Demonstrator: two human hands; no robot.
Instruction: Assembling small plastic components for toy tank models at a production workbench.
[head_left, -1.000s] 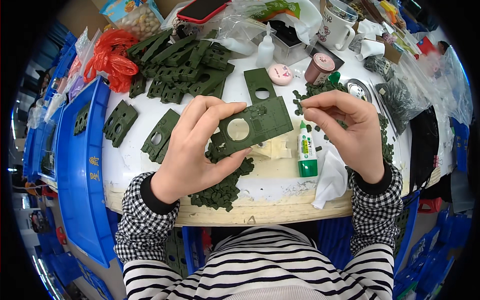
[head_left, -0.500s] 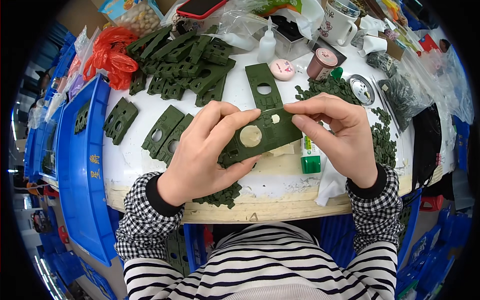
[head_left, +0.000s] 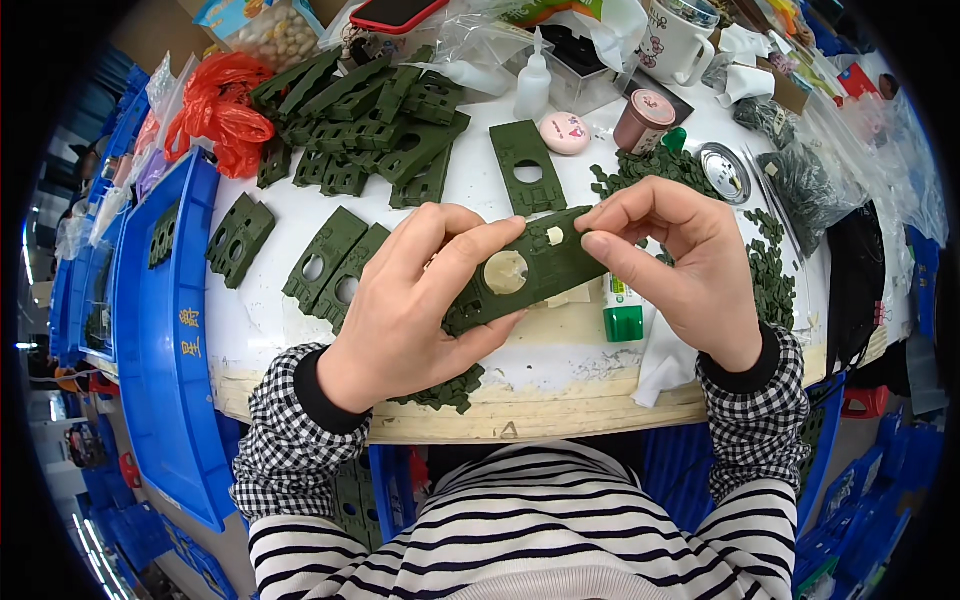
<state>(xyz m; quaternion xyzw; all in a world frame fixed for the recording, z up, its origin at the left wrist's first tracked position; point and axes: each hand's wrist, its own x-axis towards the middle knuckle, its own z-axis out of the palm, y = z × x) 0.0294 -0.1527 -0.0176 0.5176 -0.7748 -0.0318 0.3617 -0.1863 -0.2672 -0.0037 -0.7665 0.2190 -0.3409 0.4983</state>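
Note:
My left hand (head_left: pixel 400 290) holds a dark green plastic model hull plate (head_left: pixel 545 270), tilted above the table, fingers on its far edge and thumb along its near edge. The plate has a large round hole and a small squarish one, with the pale tabletop showing through. At the plate's right end, my right hand (head_left: pixel 680 270) closes thumb and forefinger in a pinch; whether a small piece sits between them is hidden. Beyond lies another green hull plate (head_left: pixel 527 170). Below the right hand is a green-capped white glue bottle (head_left: pixel 623 320).
Green hull plates (head_left: pixel 390 130) are heaped at the back left, with more (head_left: pixel 330 260) nearer. Small green parts (head_left: pixel 655 180) lie in piles on the right. A white dropper bottle (head_left: pixel 533 85), pink tin (head_left: pixel 565 133) and mug (head_left: pixel 675 45) stand behind. A blue crate (head_left: pixel 170 370) flanks the table.
The held plate has tilted slightly, its right end now showing above my right fingertips. My right hand has shifted a little to the right, still pinched; my left grip is nearly unchanged.

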